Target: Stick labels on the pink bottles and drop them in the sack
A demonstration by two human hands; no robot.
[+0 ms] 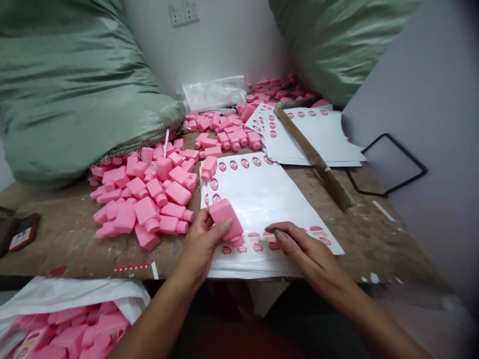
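A flat pink plastic bottle [226, 219] is in my left hand [202, 244], its neck tilted down toward me and the thumb across its side. Beneath it lies a stack of white sticker sheets [262, 199], with pink oval labels along the left, top and bottom edges. My right hand [307, 252] is over the bottom row of labels [258, 247], thumb and index finger pinched together. A tiny dark spot shows at those fingertips, too small to name. Another pink bottle [208, 168] rests on the sheet's upper left corner.
Loose pink bottles [149, 194] are heaped on the left of the wooden table [179, 264] and farther back. A bar [314, 154] lies across more sheets [325, 132]. Large green sacks [75, 94] flank the back. A white bag [123, 294] holds bottles at lower left.
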